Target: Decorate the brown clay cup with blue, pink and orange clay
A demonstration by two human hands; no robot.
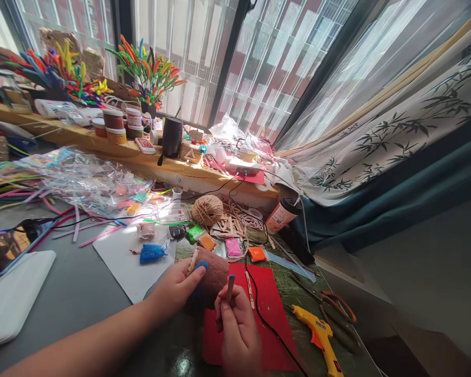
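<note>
My left hand [175, 288] is wrapped round the side of a rounded, brown clay-covered form [216, 266]. A pale wooden strip [193, 261] stands against its surface by my fingers, and a blue lump of clay [202, 265] shows at my thumb tip. Between thumb and fingers, my right hand [237, 322] pinches a short wooden stick [230, 287] with a blue tip, held close to the brown form. Beneath the right hand lies a red sheet [272, 298], with another wooden strip [249, 289] on it. The underside of the brown form is in shadow.
A yellow glue gun [320, 335] and scissors [337, 306] lie on the right. A black cable [265, 319] crosses the red sheet. Behind are clay packets [232, 247], a twine ball [208, 209] and a paper cup [281, 215]. A blue clay bag [152, 254] rests on white paper [120, 256].
</note>
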